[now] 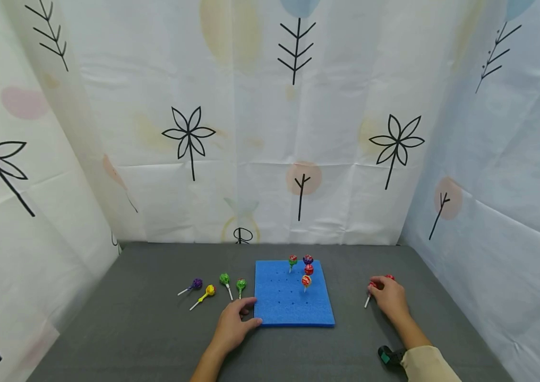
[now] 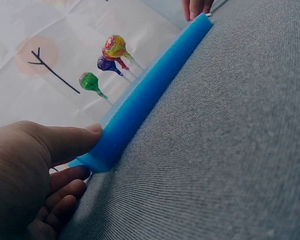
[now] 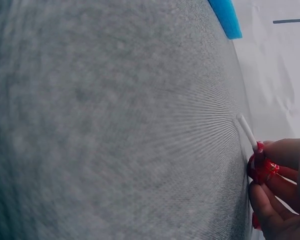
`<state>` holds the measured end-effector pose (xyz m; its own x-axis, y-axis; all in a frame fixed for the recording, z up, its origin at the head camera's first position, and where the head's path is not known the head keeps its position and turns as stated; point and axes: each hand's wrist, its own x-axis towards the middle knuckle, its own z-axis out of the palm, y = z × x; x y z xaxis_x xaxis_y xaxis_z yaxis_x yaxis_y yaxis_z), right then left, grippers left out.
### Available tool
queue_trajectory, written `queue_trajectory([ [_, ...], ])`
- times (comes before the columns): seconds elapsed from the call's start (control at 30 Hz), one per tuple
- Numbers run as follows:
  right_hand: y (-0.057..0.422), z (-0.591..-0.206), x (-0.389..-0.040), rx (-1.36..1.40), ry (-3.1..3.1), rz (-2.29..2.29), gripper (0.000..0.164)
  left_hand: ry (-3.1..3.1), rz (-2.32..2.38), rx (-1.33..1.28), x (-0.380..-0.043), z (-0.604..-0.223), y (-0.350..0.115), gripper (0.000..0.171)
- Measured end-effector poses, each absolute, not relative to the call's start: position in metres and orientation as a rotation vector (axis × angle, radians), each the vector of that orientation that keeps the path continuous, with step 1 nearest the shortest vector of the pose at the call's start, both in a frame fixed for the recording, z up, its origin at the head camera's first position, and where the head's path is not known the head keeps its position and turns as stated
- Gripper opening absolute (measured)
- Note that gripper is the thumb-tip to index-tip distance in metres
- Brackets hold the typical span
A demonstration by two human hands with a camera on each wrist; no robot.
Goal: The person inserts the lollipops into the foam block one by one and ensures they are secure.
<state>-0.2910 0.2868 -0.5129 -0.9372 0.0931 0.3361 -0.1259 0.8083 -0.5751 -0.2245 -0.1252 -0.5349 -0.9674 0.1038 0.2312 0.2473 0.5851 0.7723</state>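
A blue foam board (image 1: 293,310) with small holes lies on the grey table. My left hand (image 1: 231,326) holds its near left corner; in the left wrist view the thumb (image 2: 72,142) lies on the top edge and a finger touches the side. Standing in the board are a green-and-red lollipop (image 1: 293,260), a purple one (image 1: 308,259), a red one (image 1: 309,269) and a yellow-and-red one (image 1: 306,281). Right of the board, my right hand (image 1: 391,300) pinches a red lollipop (image 3: 260,167), its white stick pointing away from the fingers. Another red lollipop (image 1: 390,276) shows partly behind that hand.
Left of the board lie a purple lollipop (image 1: 196,284), a yellow lollipop (image 1: 210,291) and two green lollipops (image 1: 224,278), one of them near my left fingers. A black device (image 1: 388,354) sits at my right wrist. Patterned white cloth (image 1: 250,196) surrounds the table (image 1: 155,329).
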Motion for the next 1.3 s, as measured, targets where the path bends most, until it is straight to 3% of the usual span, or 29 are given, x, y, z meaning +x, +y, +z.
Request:
queue_trajectory([
  [1.3, 0.26, -0.514, -0.283, -0.046, -2.431, 1.026, 0.025, -2.681, -1.367, -0.27, -0.224, -0.534, -0.125, 0.049],
])
